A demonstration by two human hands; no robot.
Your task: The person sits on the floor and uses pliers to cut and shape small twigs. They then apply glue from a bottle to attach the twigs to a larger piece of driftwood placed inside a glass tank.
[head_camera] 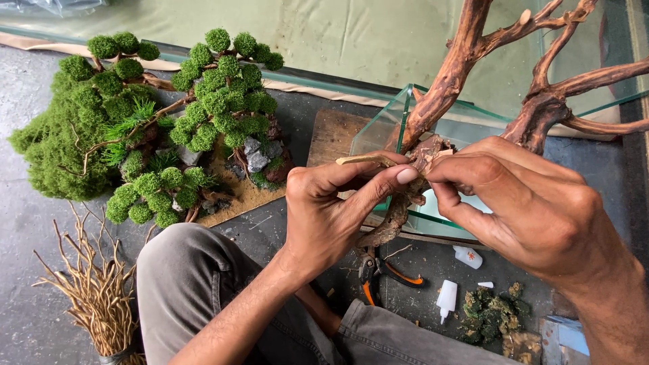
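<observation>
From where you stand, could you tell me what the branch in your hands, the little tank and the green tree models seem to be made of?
The branch looks like natural driftwood: reddish-brown, gnarled, matte bark. The tank seems to be clear glass, with green-tinted edges. The tree models appear to be clumped moss on twigs, fuzzy and matte, though real or preserved I cannot tell.

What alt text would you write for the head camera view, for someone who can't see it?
Two bare hands, left hand and right hand, pinch a joint on a branching driftwood piece over a small glass tank. Mossy miniature trees stand at left; pliers and a glue bottle lie on the floor.
</observation>
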